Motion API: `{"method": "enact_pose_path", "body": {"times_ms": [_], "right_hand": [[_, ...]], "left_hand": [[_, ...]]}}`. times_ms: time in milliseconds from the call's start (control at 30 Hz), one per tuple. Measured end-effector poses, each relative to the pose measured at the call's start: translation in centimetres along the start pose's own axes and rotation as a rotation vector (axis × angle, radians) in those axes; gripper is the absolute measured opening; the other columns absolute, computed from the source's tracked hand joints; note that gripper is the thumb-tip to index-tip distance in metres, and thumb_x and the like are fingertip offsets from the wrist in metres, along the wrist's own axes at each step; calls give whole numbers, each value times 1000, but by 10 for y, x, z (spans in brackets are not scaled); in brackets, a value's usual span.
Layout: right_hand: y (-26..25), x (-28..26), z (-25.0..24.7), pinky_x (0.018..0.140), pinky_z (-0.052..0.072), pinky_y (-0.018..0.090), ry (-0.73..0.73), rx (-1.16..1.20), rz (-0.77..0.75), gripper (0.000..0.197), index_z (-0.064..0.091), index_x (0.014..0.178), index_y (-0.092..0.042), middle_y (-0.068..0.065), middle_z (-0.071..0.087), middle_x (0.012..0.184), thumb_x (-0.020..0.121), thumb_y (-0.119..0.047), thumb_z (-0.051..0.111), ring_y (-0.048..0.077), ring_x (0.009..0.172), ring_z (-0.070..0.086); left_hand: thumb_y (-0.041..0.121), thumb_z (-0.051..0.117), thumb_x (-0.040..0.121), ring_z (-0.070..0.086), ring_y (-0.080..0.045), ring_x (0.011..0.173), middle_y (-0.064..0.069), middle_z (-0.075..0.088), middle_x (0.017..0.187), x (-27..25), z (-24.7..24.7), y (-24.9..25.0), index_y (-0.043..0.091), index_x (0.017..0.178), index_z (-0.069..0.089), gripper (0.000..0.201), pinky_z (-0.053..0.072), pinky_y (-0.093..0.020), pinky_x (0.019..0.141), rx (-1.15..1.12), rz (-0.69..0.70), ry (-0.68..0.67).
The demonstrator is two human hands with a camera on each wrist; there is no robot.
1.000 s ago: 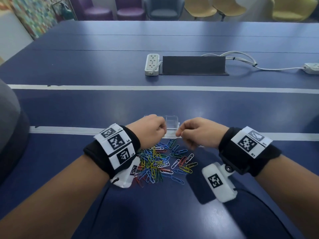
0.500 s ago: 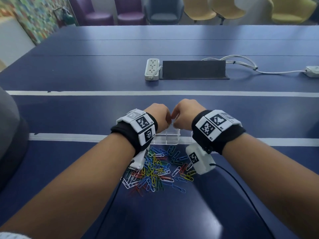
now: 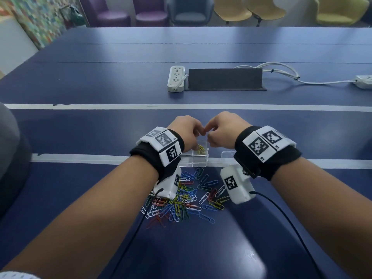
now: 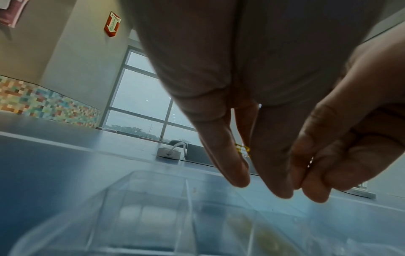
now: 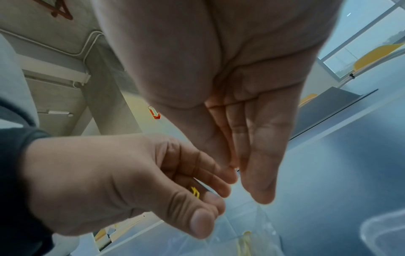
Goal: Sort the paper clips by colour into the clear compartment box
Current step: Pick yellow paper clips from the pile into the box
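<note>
Paper clips heaped in mixed colours, left grip pinching yellow clips, right grip relaxed.

My head camera looks forward and down from above over the blue surface, taking in both forearms and the far chairs. My left wrist camera sits close under the left hand, facing far along its fingers; my right wrist camera likewise under the right hand. All three share the clear compartment box.
</note>
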State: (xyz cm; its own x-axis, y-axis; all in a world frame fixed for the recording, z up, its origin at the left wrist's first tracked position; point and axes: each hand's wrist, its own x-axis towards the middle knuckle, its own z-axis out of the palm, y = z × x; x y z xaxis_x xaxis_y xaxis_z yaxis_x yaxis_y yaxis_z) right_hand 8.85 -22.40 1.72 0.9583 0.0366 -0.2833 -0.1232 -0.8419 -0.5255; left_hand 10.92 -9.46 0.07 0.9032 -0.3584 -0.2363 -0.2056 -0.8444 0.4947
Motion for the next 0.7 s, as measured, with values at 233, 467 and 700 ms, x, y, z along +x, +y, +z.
{"method": "enact_pose_path", "body": {"times_ms": [233, 467, 700], "right_hand": [[15, -12, 1, 74, 47, 26, 24, -34, -41, 37, 63, 118, -23, 8, 68, 114, 85, -12, 50, 24, 103, 64], [23, -30, 7, 81, 49, 23, -6, -38, -76, 32, 67, 110, -20, -5, 65, 78, 85, -10, 49, 16, 80, 65], [20, -53, 17, 61, 41, 11, -144, -209, -228, 18, 76, 92, -21, -5, 73, 85, 81, -14, 63, 4, 70, 55]], "left_hand": [[0, 74, 73, 60, -17, 111, -5, 65, 119, 0, 11, -2, 16, 116, 64, 47, 48, -31, 98, -133, 61, 17], [-3, 61, 82, 63, -14, 87, 1, 63, 97, -8, 10, -17, 19, 103, 67, 31, 49, -24, 83, -255, 96, 156], [26, 70, 80, 51, 4, 61, 13, 60, 70, -45, 0, -20, 22, 89, 72, 10, 39, -10, 61, 90, 164, -89]]}}
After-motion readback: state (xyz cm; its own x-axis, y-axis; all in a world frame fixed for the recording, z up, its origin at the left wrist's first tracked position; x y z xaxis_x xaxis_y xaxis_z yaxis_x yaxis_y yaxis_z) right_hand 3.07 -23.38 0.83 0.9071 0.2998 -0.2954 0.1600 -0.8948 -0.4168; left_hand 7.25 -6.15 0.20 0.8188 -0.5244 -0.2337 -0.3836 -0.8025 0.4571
